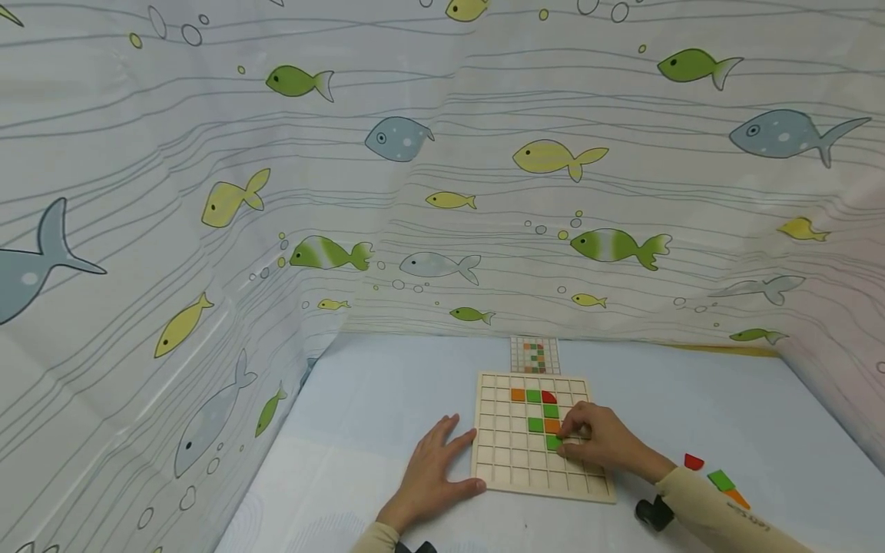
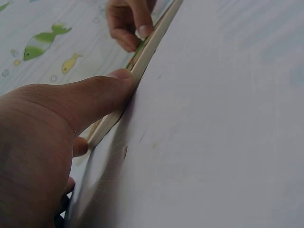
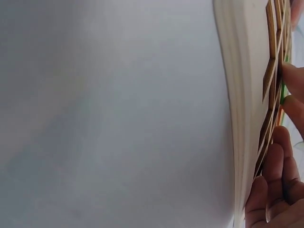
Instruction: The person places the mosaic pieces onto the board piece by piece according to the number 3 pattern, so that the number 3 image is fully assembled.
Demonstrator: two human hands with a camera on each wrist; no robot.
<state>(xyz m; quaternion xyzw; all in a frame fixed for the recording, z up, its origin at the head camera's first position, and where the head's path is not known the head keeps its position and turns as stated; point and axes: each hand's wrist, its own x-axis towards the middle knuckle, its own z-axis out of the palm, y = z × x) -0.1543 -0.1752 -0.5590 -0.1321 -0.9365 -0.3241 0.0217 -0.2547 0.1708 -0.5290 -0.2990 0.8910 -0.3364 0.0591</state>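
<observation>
A square wooden grid board [image 1: 505, 480] lies on the table, with orange, green and red tiles set in some of its cells. My right hand [image 1: 601, 438] is over the board's right half, pinching a green square tile [image 1: 553, 443] between thumb and index finger, just below an orange tile [image 1: 551, 425]. The right wrist view shows the green tile [image 3: 283, 90] edge-on between the fingertips, at the board's surface. My left hand [image 1: 432, 472], fingers spread, touches the board's left edge; its thumb [image 2: 102, 95] rests against the corner nearest me.
Behind the board lies a pattern card [image 1: 518, 357] printed with coloured cells. To the right, by the sleeve, are a loose red piece [image 1: 694, 461], a green tile [image 1: 721, 480] and a partly covered orange tile [image 1: 737, 499]. A fish-printed sheet [image 1: 415, 223] surrounds the table.
</observation>
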